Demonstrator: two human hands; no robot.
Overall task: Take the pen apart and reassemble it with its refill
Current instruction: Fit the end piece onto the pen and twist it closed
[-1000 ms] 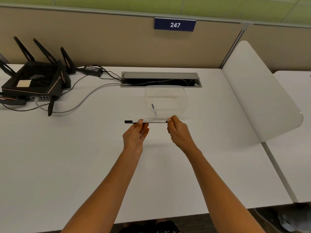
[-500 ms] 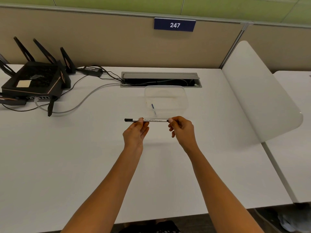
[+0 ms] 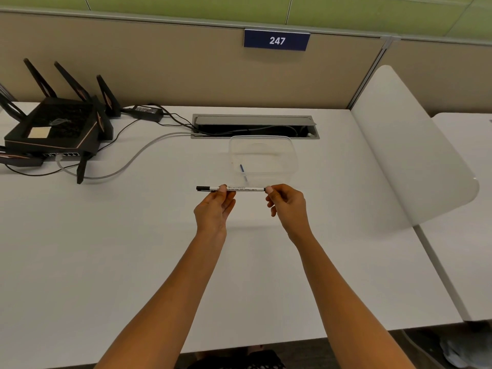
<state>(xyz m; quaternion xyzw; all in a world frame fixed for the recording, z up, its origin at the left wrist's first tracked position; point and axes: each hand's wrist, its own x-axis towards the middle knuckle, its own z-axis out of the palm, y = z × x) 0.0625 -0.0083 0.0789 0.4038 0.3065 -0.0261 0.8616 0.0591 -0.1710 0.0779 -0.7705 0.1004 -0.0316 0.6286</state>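
You hold the pen (image 3: 231,188) level above the desk (image 3: 106,249), just in front of the clear tub (image 3: 288,155). Your left hand (image 3: 214,211) pinches the barrel near its black end, and your right hand (image 3: 286,202) pinches the other tip. A thin blue piece (image 3: 242,170), possibly the refill, lies in the tub. A router (image 3: 53,129) sits far left.

White table (image 3: 106,249), beige partition (image 3: 186,70) behind it. Blue plate reading 247 (image 3: 277,40) on the partition's top edge. Black router (image 3: 57,131) with upright antennas at far left, cables trailing toward the open grey cable hatch (image 3: 254,126). Black power adapter (image 3: 147,112) near the router. White curved divider panel (image 3: 410,145) at right edge.
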